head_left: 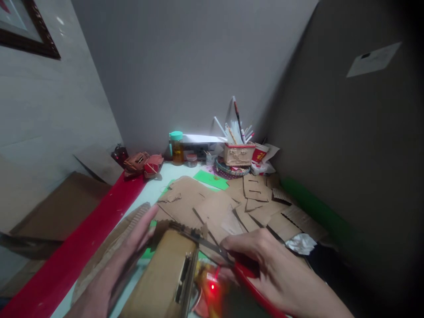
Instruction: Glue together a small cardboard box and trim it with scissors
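A cardboard box-like piece (165, 276) lies in front of me at the bottom centre, with a slot in its side. My left hand (114, 265) rests flat against its left side, fingers stretched out toward the far edge. My right hand (274, 269) grips red-handled scissors (245, 269). Their grey blades (207, 245) reach left across the top far edge of the cardboard piece. A small red light (212, 287) glows just below the blades.
Several cut cardboard scraps (232, 207) and green paper (210, 179) cover the table. A box of pens (238, 152), a teal-capped bottle (176, 148) and red model pieces (145, 164) stand at the back. A large cardboard sheet (347, 132) leans on the right; a red strip (76, 247) runs left.
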Demonstrator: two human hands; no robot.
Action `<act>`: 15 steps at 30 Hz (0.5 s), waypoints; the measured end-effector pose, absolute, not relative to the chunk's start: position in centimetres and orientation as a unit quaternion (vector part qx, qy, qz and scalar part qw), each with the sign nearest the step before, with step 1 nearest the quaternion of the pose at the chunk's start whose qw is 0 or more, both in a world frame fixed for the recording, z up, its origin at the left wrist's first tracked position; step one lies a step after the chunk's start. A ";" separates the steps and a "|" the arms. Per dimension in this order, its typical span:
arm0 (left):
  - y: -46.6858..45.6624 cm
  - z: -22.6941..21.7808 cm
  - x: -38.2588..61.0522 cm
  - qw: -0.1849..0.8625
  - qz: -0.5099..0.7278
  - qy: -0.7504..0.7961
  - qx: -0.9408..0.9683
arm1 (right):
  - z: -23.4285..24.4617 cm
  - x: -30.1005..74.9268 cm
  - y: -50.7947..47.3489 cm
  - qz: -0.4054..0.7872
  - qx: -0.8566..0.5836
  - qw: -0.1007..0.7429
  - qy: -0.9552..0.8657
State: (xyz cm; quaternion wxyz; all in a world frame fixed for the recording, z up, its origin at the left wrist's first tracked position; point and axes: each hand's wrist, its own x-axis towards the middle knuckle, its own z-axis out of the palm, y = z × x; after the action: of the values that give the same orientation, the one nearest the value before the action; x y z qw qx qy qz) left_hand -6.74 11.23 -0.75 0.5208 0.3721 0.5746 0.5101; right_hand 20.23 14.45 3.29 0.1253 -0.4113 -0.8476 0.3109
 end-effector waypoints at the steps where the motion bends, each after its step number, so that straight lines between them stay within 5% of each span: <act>1: 11.2 -0.6 -6.7 0.522 0.512 0.573 0.369 | 3.3 20.2 14.4 0.308 -0.408 0.119 -0.851; 15: 12.7 -3.7 -9.1 0.520 0.511 0.531 0.432 | 3.6 20.0 14.3 0.366 -0.447 0.102 -0.810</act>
State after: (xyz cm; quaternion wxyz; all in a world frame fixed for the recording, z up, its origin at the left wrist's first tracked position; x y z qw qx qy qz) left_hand -9.06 12.66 -3.68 0.5197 0.4320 0.5312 0.5110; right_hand 19.97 14.33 3.60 0.1020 -0.4472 -0.8099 0.3656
